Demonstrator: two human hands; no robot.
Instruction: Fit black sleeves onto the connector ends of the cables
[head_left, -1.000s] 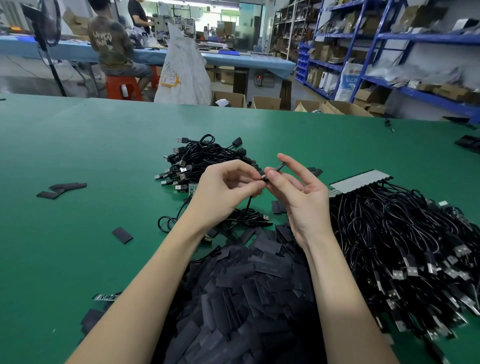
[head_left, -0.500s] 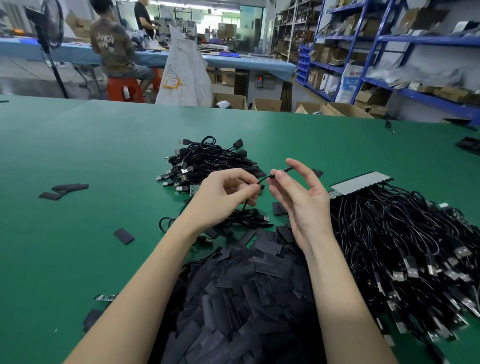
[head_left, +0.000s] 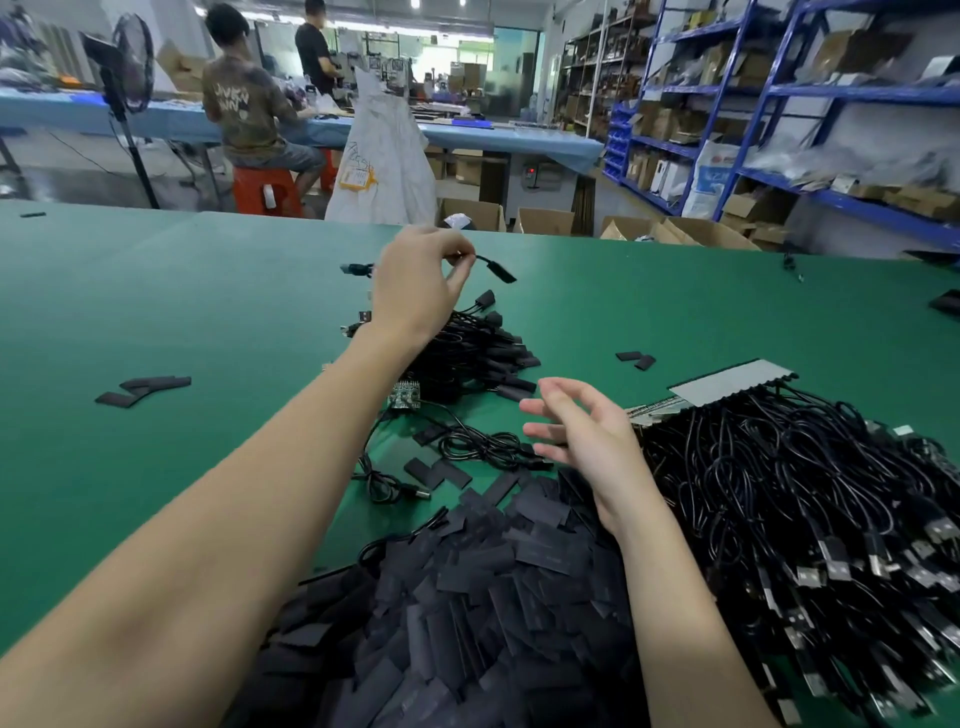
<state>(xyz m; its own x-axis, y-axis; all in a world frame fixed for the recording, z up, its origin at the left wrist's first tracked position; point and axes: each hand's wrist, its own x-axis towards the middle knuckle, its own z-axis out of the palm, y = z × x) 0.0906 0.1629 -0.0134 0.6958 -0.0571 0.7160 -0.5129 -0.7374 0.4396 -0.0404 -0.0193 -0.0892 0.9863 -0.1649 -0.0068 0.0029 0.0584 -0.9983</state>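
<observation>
— While the left hand (head_left: 415, 288) hangs over the finished cable pile (head_left: 467, 348) at 12 o'clock, what's it got?
— Thumb & forefinger pinching a cable (head_left: 480, 259), sleeved end (head_left: 505, 274) dangling toward 3.
— Right hand (head_left: 576, 431)?
— Fingers spread, loosely curled, holding nothing, betw. the loose sleeves (head_left: 467, 597) at 6 and the unsleeved cables (head_left: 810, 493) at 4.

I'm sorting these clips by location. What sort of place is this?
Probably a small electronics assembly workshop: blue storage racks stacked with cartons, a green worktable heaped with black cables and sleeves, and other workers at a bench behind.
</observation>
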